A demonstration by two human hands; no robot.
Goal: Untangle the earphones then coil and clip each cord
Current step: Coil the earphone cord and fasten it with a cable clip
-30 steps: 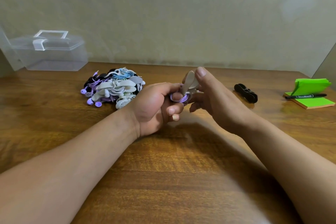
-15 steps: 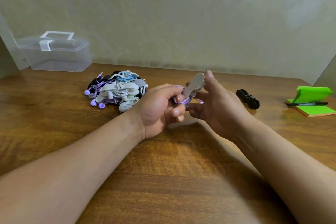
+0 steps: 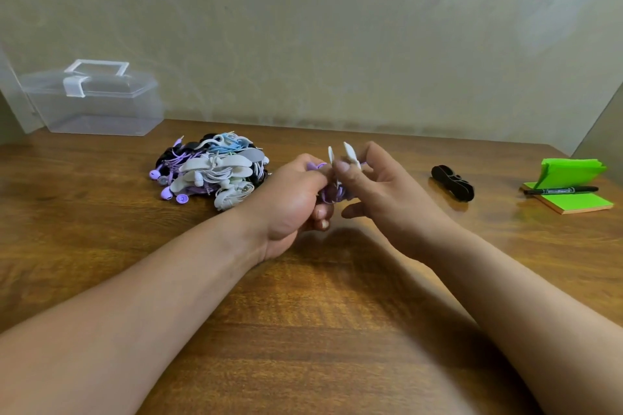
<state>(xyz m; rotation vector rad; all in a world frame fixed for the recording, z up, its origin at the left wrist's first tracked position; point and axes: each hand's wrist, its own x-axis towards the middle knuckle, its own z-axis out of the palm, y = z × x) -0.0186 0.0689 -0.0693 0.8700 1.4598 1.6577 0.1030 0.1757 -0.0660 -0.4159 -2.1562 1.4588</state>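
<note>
Pinching a white clip (image 3: 339, 158) between thumb and forefinger, the right grip (image 3: 387, 199) is clamped on the clip's lower part. The clip's 2 pale wings stand apart and point upward, and the other fingers of that grip spread loosely below. Just to its left, touching it, the left grip (image 3: 290, 202) is curled tight round a coiled purple cord (image 3: 332, 194). Only a small bunch of the cord shows between the 2 grips, right under the clip. Whether the clip already bites on the cord I cannot tell, since the fingers hide the spot. Both grips are over the middle of the brown wooden surface (image 3: 320, 330), with the forearms reaching in from the near edge.

Left of the left grip, toward the far edge, lies a pile of earphones (image 3: 212, 175) in white, purple, blue and black, mixed with pale clips. Behind it, at the far left corner, stands a clear plastic box (image 3: 97, 104) with a white handle, its lid on. Right of the right grip, well apart, lies a small black bundle (image 3: 453, 183). Near the right edge sits a green pad of sticky notes (image 3: 580, 204), its top sheets curled up, and a black marker (image 3: 561, 191) lies across it.
</note>
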